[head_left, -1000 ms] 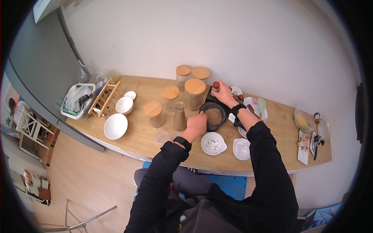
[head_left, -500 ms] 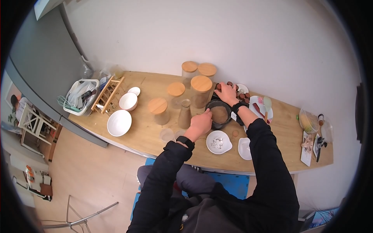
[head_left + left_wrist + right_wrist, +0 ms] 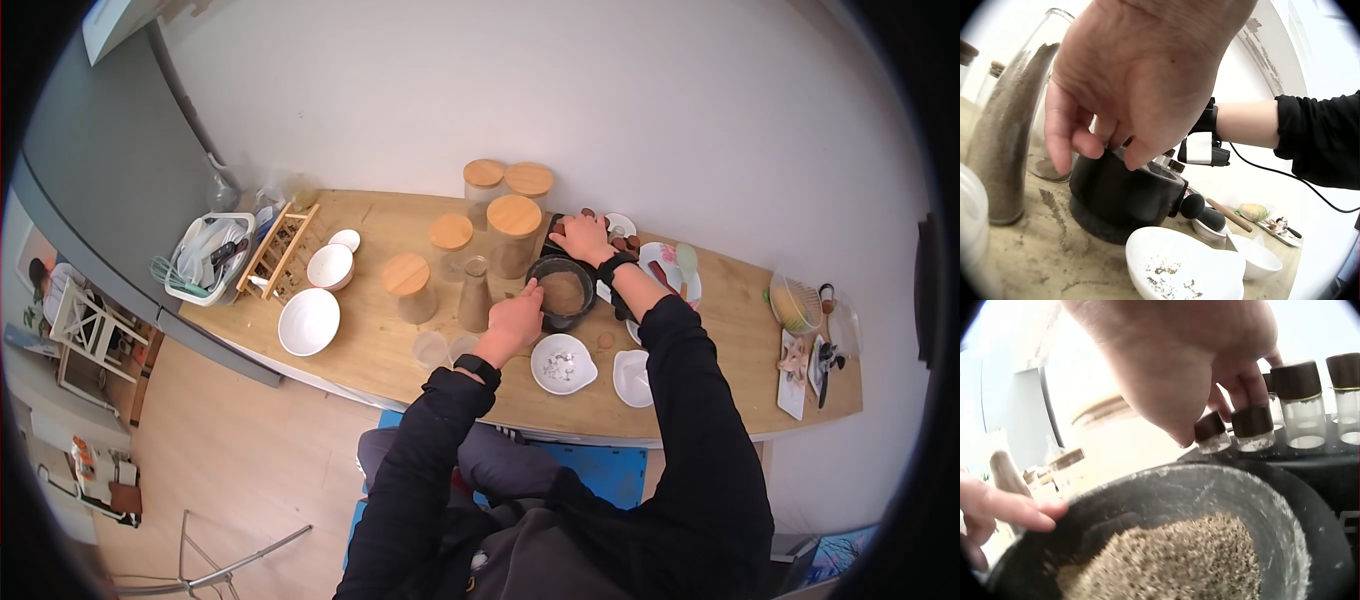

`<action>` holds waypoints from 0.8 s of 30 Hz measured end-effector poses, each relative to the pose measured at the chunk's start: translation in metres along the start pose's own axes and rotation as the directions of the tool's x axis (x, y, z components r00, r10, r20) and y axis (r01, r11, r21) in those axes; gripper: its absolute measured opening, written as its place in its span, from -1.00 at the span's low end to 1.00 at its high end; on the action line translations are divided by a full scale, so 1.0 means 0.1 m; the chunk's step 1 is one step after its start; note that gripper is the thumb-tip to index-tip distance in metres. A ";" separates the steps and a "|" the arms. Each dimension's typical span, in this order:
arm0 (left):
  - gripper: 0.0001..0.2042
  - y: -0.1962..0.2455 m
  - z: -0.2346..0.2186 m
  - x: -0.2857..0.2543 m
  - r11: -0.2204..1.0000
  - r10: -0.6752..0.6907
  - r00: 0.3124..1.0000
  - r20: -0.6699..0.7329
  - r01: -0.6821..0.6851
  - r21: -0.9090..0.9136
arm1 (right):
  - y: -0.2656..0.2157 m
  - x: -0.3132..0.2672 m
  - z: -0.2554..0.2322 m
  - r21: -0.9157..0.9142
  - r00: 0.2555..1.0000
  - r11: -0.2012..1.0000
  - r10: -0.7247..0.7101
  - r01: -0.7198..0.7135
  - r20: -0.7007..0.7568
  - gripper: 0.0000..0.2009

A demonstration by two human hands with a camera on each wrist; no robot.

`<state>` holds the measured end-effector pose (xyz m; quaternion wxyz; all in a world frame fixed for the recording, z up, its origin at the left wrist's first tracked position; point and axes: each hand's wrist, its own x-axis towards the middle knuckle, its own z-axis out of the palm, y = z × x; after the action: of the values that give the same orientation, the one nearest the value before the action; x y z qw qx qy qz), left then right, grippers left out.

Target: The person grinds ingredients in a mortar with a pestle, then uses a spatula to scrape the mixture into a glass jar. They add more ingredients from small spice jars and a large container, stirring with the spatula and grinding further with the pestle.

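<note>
My left hand holds the near-left rim of a dark stone mortar, with thumb and forefinger at its edge. Coarse brown grounds fill the bottom of the bowl. Behind the mortar, my right hand reaches down over a black rack of small glass jars with brown caps. Its thumb and fingers are around a short capped jar; another short jar stands beside it. A glass carafe of brown powder stands left of my left hand.
In front of the mortar sits a white spouted bowl with pale bits, next to another white bowl. Tall wooden-lidded canisters stand at the back left. Two clear cups are near the front edge. A flowered plate lies to the right.
My right hand has lowered a brown-capped jar into the rack and stays over the jars. The left hand keeps to the mortar's rim. The head view has shifted slightly.
</note>
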<state>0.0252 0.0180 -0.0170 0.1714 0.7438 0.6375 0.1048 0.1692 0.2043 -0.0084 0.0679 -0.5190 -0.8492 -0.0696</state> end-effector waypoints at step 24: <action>-0.43 0.11 -0.09 -0.05 0.998 -0.025 0.998 0.062 0.021 0.057 | 0.50 -0.14 -0.56 0.248 0.991 0.969 0.020 0.014 -0.132 -0.75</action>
<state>0.0314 0.0126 -0.0039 0.1714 0.7438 0.6430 0.0617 0.2228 0.2041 0.0459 0.1891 -0.5018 -0.8440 0.0029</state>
